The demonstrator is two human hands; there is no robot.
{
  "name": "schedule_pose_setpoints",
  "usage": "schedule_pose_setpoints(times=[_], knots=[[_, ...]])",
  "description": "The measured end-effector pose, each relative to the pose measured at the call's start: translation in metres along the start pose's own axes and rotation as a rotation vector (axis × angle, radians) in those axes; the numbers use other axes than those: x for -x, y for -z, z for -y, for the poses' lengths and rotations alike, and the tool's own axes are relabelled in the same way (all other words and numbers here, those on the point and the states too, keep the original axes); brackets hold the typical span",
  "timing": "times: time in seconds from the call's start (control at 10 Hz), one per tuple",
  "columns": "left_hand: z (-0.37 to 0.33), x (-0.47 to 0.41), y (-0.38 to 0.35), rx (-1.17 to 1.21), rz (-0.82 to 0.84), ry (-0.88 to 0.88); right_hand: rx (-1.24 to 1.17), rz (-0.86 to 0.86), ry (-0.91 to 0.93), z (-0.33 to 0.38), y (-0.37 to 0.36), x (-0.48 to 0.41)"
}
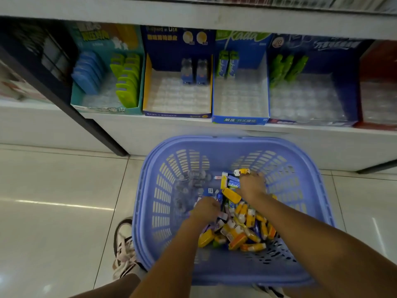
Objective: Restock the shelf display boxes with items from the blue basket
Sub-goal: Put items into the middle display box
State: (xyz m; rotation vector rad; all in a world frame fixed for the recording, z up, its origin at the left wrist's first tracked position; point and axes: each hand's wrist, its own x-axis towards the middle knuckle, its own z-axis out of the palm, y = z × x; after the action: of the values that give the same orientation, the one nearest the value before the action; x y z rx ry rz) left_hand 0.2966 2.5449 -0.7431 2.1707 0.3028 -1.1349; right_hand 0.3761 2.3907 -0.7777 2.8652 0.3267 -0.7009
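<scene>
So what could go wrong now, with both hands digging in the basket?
The packets in the blue basket are jumbled, so the left hand or right hand might grab the wrong kind. Reaching into the yellow-sided box could knock over the two packs standing at its back. The shoe beside the basket might bump it.

The white shelf (111,119) is carrying, side by side, a teal display box (103,109), a navy box (178,114) with yellow sides, a blue-and-white box (239,120), a dark blue box (311,122) and a red box (378,82). Below, the tiled floor (53,190) is bearing the blue basket (236,274), with a sneaker (124,244) standing just left of it.
</scene>
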Motion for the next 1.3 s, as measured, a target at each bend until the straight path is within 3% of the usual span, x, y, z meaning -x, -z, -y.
schedule_pose_setpoints(times=[0.1, 0.2, 0.3, 0.4, 0.5, 0.7, 0.8, 0.9, 1.1, 1.3], knots=[[-0.008, 0.007, 0.012, 0.681, -0.081, 0.087, -0.094, -0.02, -0.018, -0.002, 0.015, 0.011], [-0.017, 0.007, 0.016, 0.959, -0.048, 0.033, -0.471, -0.089, -0.038, 0.001, 0.039, 0.033], [-0.031, 0.014, 0.03, 1.165, -0.029, -0.144, -0.759, -0.234, -0.037, 0.012, 0.067, 0.059], [-0.04, 0.029, 0.051, 1.221, -0.046, -0.295, -0.836, -0.234, 0.01, 0.02, 0.098, 0.079], [-0.039, 0.044, 0.072, 1.106, -0.126, -0.386, -0.892, -0.198, 0.108, 0.02, 0.134, 0.089], [-0.053, 0.092, 0.131, 0.563, -0.481, -0.679, -1.209, -0.312, 0.218, 0.028, 0.204, 0.087], [-0.065, 0.107, 0.149, 0.592, -0.606, -0.695, -1.331, -0.42, 0.282, 0.02, 0.228, 0.073], [-0.075, 0.117, 0.155, 0.996, -0.471, -0.633, -1.32, -0.648, 0.178, 0.002, 0.252, 0.04], [-0.079, 0.115, 0.153, 0.998, -0.438, -0.582, -0.958, -0.786, 0.177, -0.003, 0.276, -0.027], [-0.078, 0.108, 0.156, 1.019, -0.375, -0.616, -0.898, -0.78, 0.292, -0.006, 0.285, -0.048]])
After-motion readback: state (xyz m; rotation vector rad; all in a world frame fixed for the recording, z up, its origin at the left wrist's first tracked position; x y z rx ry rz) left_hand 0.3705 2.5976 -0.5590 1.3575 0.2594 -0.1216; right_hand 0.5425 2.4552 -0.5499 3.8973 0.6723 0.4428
